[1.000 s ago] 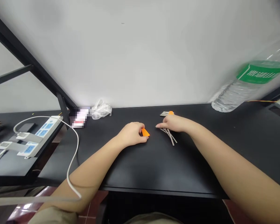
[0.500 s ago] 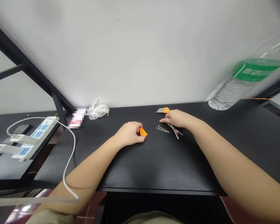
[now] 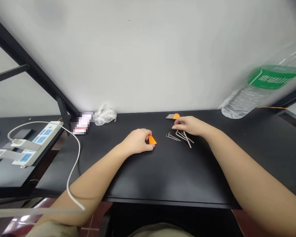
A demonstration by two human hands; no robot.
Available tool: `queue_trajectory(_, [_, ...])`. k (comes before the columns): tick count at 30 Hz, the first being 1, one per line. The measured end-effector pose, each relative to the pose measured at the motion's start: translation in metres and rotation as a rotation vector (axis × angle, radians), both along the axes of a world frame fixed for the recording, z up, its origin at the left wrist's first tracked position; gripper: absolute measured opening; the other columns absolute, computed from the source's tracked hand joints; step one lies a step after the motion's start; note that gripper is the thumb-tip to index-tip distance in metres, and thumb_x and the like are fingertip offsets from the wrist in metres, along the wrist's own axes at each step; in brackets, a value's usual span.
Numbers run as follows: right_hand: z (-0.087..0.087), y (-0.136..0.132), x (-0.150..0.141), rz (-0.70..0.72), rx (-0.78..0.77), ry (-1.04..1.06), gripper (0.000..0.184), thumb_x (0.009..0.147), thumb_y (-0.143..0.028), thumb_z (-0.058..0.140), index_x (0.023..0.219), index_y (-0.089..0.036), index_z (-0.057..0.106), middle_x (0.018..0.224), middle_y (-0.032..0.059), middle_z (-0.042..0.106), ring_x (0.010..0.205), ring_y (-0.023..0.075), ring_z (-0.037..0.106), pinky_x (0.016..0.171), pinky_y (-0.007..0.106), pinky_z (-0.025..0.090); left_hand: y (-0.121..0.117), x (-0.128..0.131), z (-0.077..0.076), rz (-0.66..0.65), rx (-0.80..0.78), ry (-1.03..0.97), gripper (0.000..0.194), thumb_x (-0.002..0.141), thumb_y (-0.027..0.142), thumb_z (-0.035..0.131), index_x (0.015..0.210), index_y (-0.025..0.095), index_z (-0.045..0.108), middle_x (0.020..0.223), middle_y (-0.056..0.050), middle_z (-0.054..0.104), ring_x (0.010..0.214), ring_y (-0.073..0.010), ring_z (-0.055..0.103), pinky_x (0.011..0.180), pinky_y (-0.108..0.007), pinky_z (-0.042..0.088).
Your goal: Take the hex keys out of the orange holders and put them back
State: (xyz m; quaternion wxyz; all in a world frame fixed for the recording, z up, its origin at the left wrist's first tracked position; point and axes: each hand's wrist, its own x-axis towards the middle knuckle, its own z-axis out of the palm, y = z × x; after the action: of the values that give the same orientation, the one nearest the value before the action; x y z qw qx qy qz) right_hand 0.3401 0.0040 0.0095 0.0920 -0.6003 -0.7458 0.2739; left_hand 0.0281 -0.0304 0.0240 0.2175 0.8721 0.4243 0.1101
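Loose hex keys (image 3: 175,136) shifted beside the right hand (image 3: 189,126), orange holder (image 3: 176,116) beyond.

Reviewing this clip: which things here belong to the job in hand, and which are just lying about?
Part of the job:
- left hand, touching an orange plastic wedge
- right hand, next to loose hex keys
- orange-ended bundle of hex keys

Lying about:
- water bottle
- crumpled plastic bag
- power strip
- white cable

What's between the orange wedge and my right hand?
Loose Allen keys lie between the orange wedge and your right hand, in the head view.
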Motion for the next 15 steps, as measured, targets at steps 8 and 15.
queue_trajectory(8, [0.004,0.001,0.019,-0.059,0.021,-0.129,0.059,0.082,-0.08,0.055,0.075,-0.023,0.068,0.073,0.002,0.066,0.067,0.019,0.055,0.061,0.03,0.037,0.0,-0.001,0.001,0.001,-0.001,0.006,0.022,0.074,0.038,0.071,0.077,0.021,0.057,0.078,0.001,0.06,0.07,-0.016,0.055,0.059,-0.028,0.036])
queue_trajectory(15, [0.001,-0.003,0.017,-0.066,0.083,-0.111,0.053,0.088,-0.075,0.053,0.084,-0.025,0.069,0.079,0.0024,0.069,0.07,0.0191,0.058,0.062,0.03,0.039,0.002,-0.002,-0.002,-0.007,-0.014,0.007,0.021,0.074,0.038,0.071,0.08,0.022,0.06,0.076,0.002,0.06,0.069,-0.0156,0.054,0.059,-0.028,0.035])
